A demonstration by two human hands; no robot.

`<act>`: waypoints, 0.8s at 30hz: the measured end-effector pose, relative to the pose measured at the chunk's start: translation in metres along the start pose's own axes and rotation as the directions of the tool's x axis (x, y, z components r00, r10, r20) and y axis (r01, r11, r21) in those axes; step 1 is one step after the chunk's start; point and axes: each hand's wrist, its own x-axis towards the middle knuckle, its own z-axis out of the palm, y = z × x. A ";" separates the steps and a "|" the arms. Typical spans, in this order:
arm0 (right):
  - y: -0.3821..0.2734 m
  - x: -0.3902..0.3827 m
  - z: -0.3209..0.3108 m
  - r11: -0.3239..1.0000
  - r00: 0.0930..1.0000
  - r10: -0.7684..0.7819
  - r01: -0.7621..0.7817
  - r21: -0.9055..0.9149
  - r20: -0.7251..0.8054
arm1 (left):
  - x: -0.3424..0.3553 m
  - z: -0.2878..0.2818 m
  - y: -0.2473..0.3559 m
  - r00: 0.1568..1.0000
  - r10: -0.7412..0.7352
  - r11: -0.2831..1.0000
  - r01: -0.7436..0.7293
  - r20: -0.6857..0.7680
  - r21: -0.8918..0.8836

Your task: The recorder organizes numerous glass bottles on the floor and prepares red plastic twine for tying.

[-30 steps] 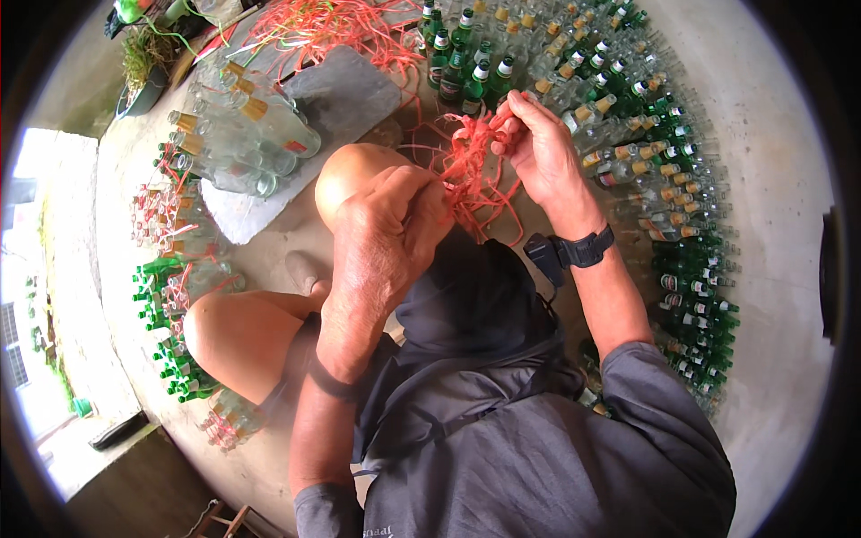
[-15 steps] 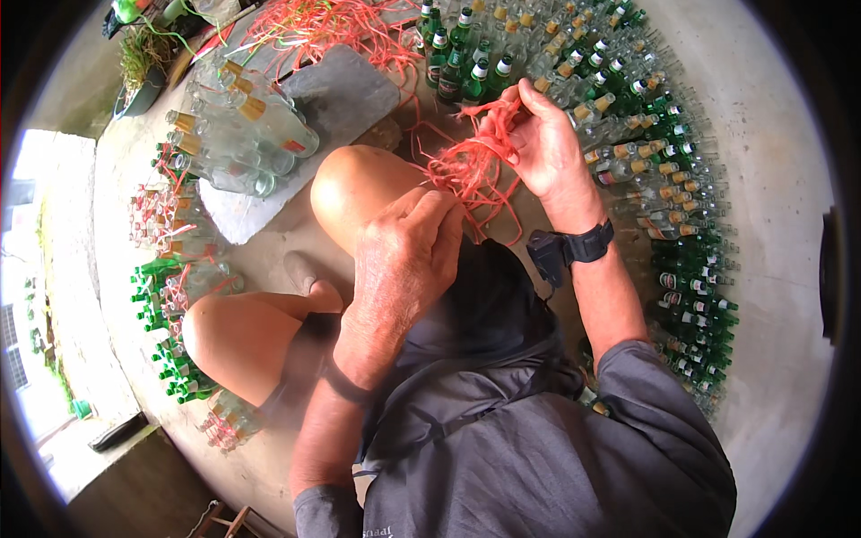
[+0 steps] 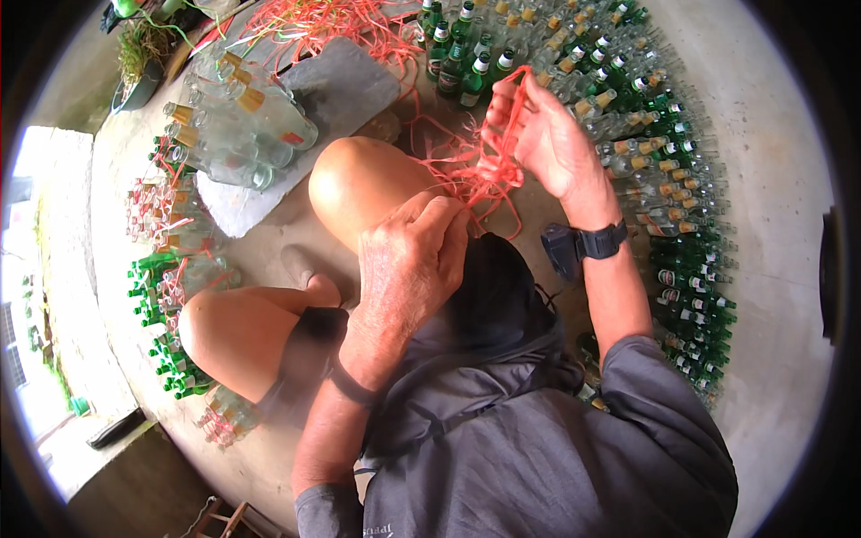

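A loose tangle of red plastic twine (image 3: 471,170) hangs in front of my right knee, between my two hands. My left hand (image 3: 414,255) is closed above my lap, its fingertips pinched at the near edge of the tangle; the exact strand there is hidden. Farther off and to the right, my right hand (image 3: 552,143) is raised with the palm turned inward. A red strand runs up to its thumb and index finger, which grip it, and drops back over the other fingers into the knotted part of the tangle.
Rows of green and clear bottles (image 3: 664,170) curve around my right side. Clear bottles with tan-wrapped necks (image 3: 251,125) stand on a grey slab (image 3: 350,81). More red twine (image 3: 314,27) is heaped beyond. Bottles tied with twine (image 3: 170,215) line the left, near a potted plant (image 3: 139,81).
My right hand has shifted slightly right, and a strand now stretches up to its thumb and fingertip. The tangle has slipped lower beneath that hand. My left hand stays nearly still.
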 end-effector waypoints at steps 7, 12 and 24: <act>0.008 -0.045 -0.011 0.748 0.994 0.002 -0.073 -0.659 -0.108 | -0.001 -0.005 0.001 0.997 -0.074 0.997 0.074 0.015 -0.034; 0.019 -0.060 0.001 0.479 0.937 -0.335 0.256 -0.840 0.095 | 0.003 -0.006 0.001 0.991 -0.130 0.981 0.133 0.031 -0.141; 0.017 -0.055 0.033 0.692 0.924 0.171 0.134 -0.709 0.342 | 0.025 -0.021 -0.001 0.985 -0.153 0.956 0.169 0.084 -0.239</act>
